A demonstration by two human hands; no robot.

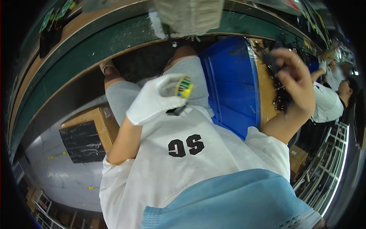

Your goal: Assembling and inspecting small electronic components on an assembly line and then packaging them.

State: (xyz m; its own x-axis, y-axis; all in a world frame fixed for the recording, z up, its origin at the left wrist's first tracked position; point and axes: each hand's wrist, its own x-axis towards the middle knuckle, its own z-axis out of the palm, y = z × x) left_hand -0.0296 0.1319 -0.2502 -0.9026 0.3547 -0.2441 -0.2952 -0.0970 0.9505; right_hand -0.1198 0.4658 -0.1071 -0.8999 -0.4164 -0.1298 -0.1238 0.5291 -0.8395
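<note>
My left hand (154, 97), in a white glove, is raised in front of my lap. Its thumb and fingers close round a small circuit board (184, 87) with green and yellow parts. Just below the glove shows a small black piece (175, 111); how it is held is hidden. My bare right hand (295, 78) is up at the right, its fingers pinched on a small black part (270, 61) that is smeared by motion. It hovers over a heap of black parts and cables (282, 100), beside a blue plastic bin (232, 82).
A cardboard strip (267, 95) lines the bin's right side. Ahead runs a workbench edge (114, 44), with circuit boards (57, 15) at its far left. On the floor at left stands a cardboard box (106, 122). Another person (328, 99) sits at the right, near a metal rack (324, 164).
</note>
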